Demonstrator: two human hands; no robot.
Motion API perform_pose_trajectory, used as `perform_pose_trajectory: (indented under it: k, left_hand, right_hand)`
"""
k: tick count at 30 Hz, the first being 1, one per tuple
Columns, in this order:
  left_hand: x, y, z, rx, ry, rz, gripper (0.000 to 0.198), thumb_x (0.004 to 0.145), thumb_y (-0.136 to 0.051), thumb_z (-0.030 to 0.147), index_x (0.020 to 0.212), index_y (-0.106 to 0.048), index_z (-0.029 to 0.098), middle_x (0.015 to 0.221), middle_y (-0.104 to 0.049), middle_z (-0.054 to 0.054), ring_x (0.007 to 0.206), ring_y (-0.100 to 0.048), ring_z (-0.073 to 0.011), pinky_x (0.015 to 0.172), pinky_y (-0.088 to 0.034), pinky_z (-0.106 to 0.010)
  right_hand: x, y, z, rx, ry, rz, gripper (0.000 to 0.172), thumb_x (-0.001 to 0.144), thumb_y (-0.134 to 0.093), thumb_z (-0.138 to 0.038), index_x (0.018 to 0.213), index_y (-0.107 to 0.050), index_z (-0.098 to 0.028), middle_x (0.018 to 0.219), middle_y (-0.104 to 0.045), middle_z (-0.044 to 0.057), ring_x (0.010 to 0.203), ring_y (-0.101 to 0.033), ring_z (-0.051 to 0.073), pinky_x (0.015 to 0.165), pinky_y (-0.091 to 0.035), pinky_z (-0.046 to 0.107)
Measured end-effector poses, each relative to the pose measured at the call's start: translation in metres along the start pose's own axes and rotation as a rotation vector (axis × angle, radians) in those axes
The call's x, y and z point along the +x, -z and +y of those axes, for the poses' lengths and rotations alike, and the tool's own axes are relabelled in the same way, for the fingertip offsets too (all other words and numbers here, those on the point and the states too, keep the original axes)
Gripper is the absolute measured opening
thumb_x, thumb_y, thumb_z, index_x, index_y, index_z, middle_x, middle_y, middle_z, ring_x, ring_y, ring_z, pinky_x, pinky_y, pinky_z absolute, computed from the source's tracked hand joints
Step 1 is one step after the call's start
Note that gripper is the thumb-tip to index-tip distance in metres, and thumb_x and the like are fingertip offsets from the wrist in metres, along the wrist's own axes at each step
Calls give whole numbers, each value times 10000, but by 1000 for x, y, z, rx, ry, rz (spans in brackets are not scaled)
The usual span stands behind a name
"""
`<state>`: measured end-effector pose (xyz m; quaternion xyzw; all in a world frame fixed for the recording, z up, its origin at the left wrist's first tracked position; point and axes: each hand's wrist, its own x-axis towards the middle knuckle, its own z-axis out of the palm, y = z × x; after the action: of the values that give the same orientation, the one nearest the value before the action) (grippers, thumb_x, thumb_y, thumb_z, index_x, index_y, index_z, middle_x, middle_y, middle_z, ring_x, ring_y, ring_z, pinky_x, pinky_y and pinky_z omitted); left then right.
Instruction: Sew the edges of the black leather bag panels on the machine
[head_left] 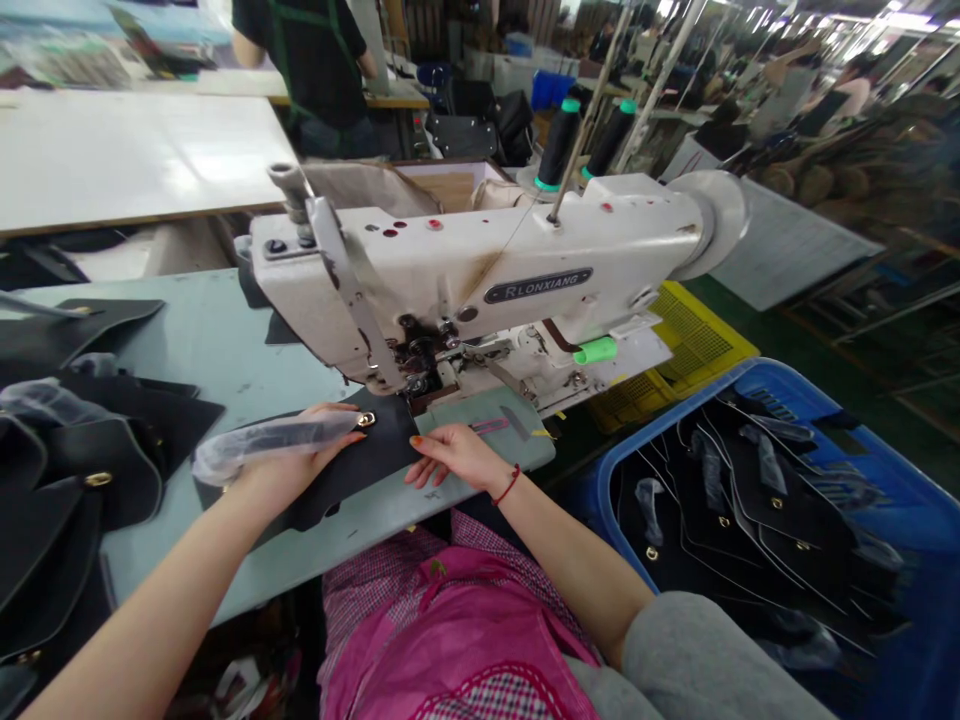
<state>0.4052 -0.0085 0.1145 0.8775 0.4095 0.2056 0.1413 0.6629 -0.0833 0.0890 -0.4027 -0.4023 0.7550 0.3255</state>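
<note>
At m/c (450, 235), blk pc (391, 428), wrapped strap (289, 434), gold clasp (365, 420): L hand (296, 468) grip unclear, R hand (459, 455) pinches it.

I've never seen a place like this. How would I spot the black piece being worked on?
Find the white sewing machine on the pale table. Just in front of its needle end, a flat black piece lies under the person's left hand. Unlike the black pieces heaped farther left, this one reaches the needle end.
</note>
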Motion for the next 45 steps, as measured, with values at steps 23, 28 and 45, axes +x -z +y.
perform_pose_trajectory:
  k: [23,28,45]
  left_hand:
    - [-2,3,14,94,54,-32,399,916,-480,491,1122,-623,181,1178,-677,-121,1129,-620,-327,1033,-394,-416]
    - [-4,3,13,224,-24,-58,444,964,-408,524,1169,-584,171,1260,-649,-119,1198,-582,-274,1082,-357,-376]
    - [-7,-13,0,183,-5,-120,357,980,-443,350,1136,-669,121,1340,-623,-144,1234,-584,-246,1074,-446,-386]
  right_hand:
    - [1,-19,19,-311,242,258,500,952,-415,-609,729,-522,-175,664,-683,35,524,-624,100,467,-463,176]
    - [3,-29,30,-434,293,431,441,1003,-383,-501,713,-489,-187,600,-641,0,494,-601,83,502,-444,167]
    - [8,-23,41,-409,311,465,491,978,-442,-484,594,-495,-183,489,-515,-30,453,-492,77,487,-383,184]
